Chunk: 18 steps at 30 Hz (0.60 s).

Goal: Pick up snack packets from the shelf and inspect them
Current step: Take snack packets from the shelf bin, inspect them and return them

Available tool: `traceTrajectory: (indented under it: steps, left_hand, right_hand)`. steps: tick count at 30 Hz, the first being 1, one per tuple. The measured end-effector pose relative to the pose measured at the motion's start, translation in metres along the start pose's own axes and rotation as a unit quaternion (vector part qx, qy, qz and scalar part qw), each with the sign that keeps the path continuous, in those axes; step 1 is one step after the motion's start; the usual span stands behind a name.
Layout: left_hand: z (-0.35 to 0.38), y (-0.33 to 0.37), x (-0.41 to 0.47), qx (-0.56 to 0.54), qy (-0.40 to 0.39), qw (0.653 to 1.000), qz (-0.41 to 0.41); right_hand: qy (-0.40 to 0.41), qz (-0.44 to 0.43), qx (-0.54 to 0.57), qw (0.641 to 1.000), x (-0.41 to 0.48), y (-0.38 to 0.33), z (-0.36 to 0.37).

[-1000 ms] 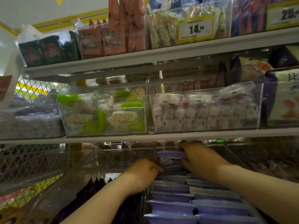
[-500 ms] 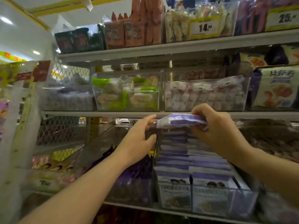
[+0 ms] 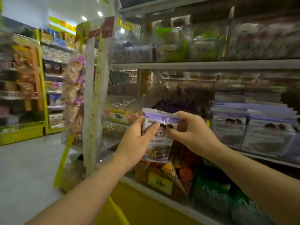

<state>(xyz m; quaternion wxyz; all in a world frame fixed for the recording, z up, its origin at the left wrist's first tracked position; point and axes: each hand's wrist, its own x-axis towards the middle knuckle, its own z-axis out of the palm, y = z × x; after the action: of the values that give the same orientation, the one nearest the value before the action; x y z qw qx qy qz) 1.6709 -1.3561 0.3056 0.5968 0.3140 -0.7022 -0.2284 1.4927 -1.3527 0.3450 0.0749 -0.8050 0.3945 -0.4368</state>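
**Hands.** The left hand grips the left edge of the packet at mid-height, with the thumb curled across the printed front and the fingers hidden behind. The right hand pinches the upper right corner, with the thumb on the front and the fingers curled over the purple top band. Both hands are closed on the packet.

**Packet position.** The packet is held in the air between the two hands, off the shelving and in front of it. Its long axis is close to upright, seal end up and printed face toward the camera. Neither hand is nearer, as each is already in contact.

**Next move (judgement).** Inspecting the back probably calls for a turn about the upright axis. One hand should loosen its grip to allow this.

**Surroundings.**
- Just behind and below the packet is a bin of mixed snacks with a yellow price tag.
- To the right is a clear bin of matching packets.
- Above is the upper shelf, whose contents are blurred.
- To the left is a hanging strip of snacks, with aisle shelving beyond it.

**Obstructions.** Nothing stands between the packet and the camera.
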Motion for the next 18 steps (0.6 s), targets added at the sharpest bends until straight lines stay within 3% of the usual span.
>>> traceTrajectory:
  steps: [4,8,13,18]
  left_hand:
    - [-0.020,-0.041,-0.040,-0.079,0.027,0.991,-0.103]
    - [-0.028,-0.073,-0.067,-0.133,0.050,0.972,-0.190]
    - [-0.024,-0.100,-0.083,-0.185,0.104,0.934,-0.286]
    - [-0.013,-0.118,-0.084,-0.191,0.172,0.908,-0.331]
  right_hand:
    - [-0.060,0.123,0.191,0.972,-0.012,0.013,0.063]
    - [-0.078,0.227,0.399,0.885,-0.023,0.028,0.114]
    - [-0.089,0.286,0.472,0.829,-0.029,0.049,0.153]
    - [-0.060,0.325,0.483,0.811,-0.034,0.066,0.177]
